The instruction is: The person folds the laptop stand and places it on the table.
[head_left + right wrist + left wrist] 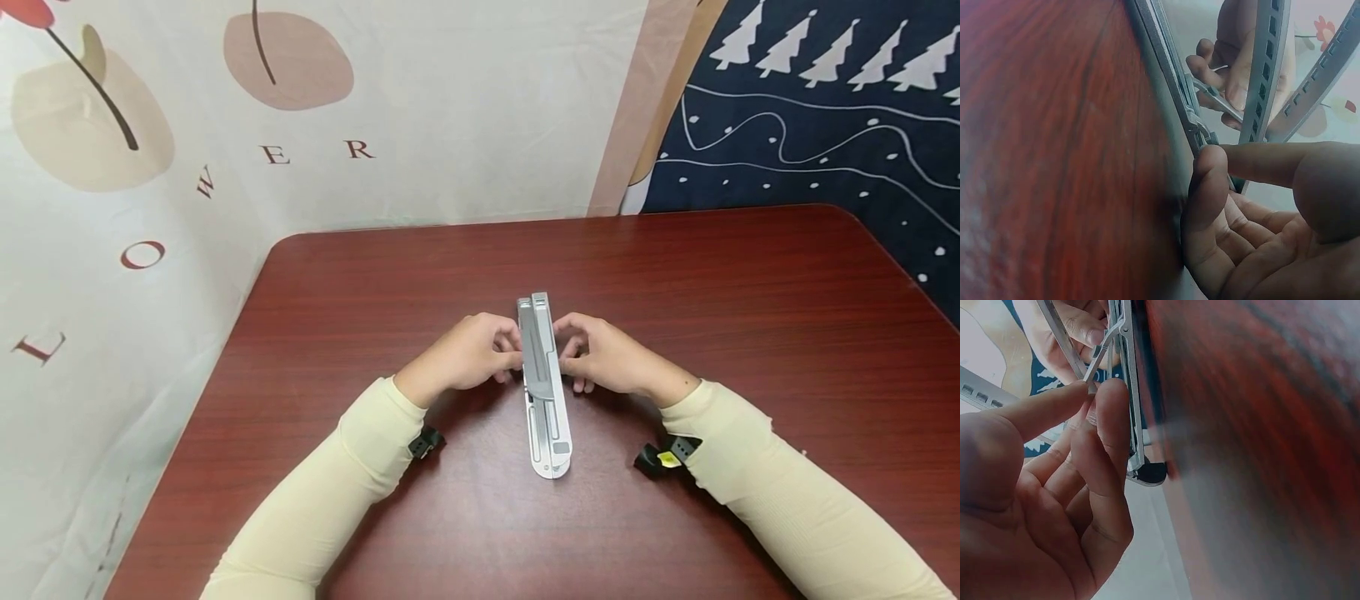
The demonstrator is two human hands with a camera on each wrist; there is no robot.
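Left hand: we see our left hand [468, 352] curled at the left edge of the folded silver metal stand [545, 387], fingertips [1105, 394] pinching a thin metal strut of it between thumb and forefinger.
Right hand: our right hand [603, 354] mirrors it on the stand's right edge; in the right wrist view the forefinger [1207, 165] bends against the stand's hinge and the thumb lies straight above it, the other fingers loosely curled.
Stand: it lies lengthwise on the dark red wooden table [750, 333], near the middle, its rounded end toward us, both hands holding it near the far end.
Arm pose: both forearms, in cream sleeves [337, 483], rest on the table and angle inward, the wrists meeting either side of the stand.
Wrist straps: a black strap [425, 442] shows under each cuff.
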